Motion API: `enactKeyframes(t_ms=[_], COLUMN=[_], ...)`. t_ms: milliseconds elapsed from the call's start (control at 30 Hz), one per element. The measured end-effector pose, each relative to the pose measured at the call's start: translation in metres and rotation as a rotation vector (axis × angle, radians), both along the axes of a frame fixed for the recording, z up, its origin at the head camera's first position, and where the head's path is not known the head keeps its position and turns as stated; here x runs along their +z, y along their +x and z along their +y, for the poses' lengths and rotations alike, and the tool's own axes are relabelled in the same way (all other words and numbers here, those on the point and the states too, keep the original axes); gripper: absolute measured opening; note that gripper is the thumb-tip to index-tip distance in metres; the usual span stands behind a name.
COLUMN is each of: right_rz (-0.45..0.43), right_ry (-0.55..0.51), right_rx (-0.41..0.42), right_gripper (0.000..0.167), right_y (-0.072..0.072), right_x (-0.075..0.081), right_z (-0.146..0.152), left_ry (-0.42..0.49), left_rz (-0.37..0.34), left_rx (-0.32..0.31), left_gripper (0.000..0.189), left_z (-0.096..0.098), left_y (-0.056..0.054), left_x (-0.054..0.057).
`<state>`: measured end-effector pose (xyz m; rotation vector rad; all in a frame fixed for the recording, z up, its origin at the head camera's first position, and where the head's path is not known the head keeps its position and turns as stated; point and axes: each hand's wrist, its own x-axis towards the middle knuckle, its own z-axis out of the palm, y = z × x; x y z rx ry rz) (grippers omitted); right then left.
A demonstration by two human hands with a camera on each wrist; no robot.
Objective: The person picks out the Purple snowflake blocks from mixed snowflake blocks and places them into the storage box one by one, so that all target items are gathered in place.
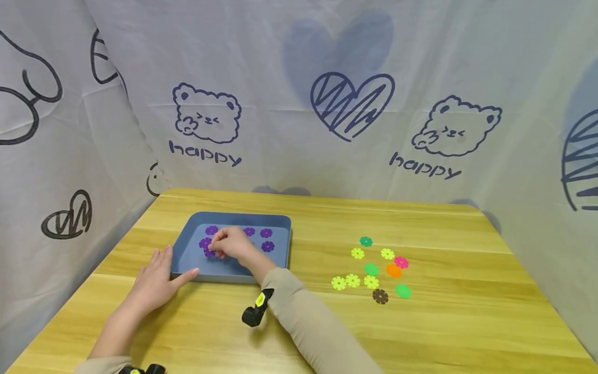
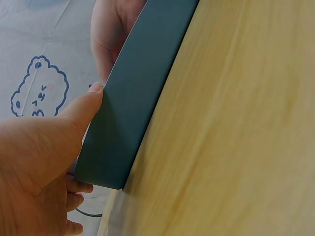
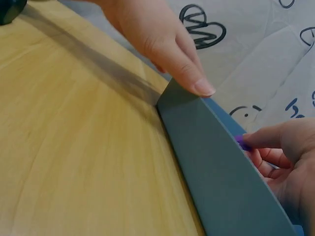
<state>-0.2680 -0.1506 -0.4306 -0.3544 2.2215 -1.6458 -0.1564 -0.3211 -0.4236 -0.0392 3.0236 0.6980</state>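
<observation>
A blue-grey tray [image 1: 224,279] sits on the table's left part, with several purple notched flower-shaped discs [image 1: 267,246] in it. Inside the tray, my right hand [image 1: 233,242] pinches a purple disc [image 3: 241,142] between thumb and fingers, close above the discs at the left. My left hand [image 1: 156,279] spans the tray's near left corner. Its straight thumb [image 2: 88,105] rests on the front rim, while the other fingers lie along the left side. The front wall [image 2: 128,98] hides the discs from the left wrist view.
Loose discs lie on the wooden table [image 1: 444,327] right of the tray: yellow [image 1: 357,253], green [image 1: 403,291], orange [image 1: 394,270], pink [image 1: 401,262] and dark brown [image 1: 380,296]. A printed white curtain [image 1: 275,130] stands behind and at the sides.
</observation>
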Motion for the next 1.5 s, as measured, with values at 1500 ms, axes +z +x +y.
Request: enactKeyframes(t_ms=[1500], right_rz=[0.336], right_ry=[0.117], right_rx=[0.082], right_gripper=[0.02], right_y=[-0.006], right_x=[0.075], right_z=[0.154], left_ry=[0.05], left_rz=[0.06], left_rx=[-0.037], left_gripper=[0.103], left_z=[0.011], left_y=[0.002], left_x=[0.016])
